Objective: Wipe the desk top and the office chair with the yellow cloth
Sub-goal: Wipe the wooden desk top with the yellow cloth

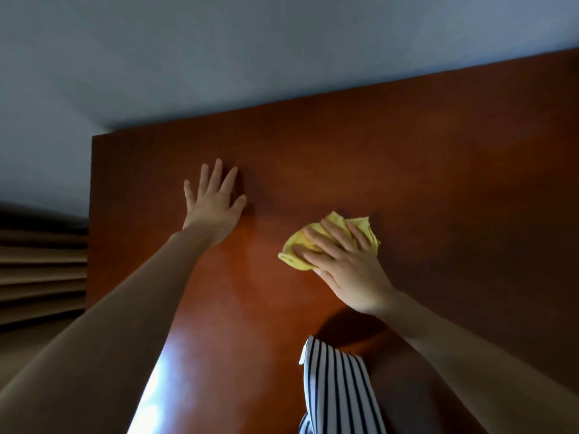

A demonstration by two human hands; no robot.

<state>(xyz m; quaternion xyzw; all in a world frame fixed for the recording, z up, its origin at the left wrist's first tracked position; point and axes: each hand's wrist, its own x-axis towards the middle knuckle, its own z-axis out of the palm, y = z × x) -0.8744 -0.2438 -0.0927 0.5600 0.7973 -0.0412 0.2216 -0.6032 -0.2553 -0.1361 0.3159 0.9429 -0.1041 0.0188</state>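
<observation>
The reddish-brown wooden worktop (438,151) fills most of the view, its far edge against a pale wall. The left hand (213,208) lies flat toward the worktop's left end, fingers spread, holding nothing. The right hand (347,264) presses down near the worktop's middle, fingers straight and splayed, pinning rather than gripping the yellow cloth (365,225) bunched beneath them. Bunched like that, I'd guess it could slip from under the fingers on a fast stroke, or skip patches. The office chair is out of sight.
</observation>
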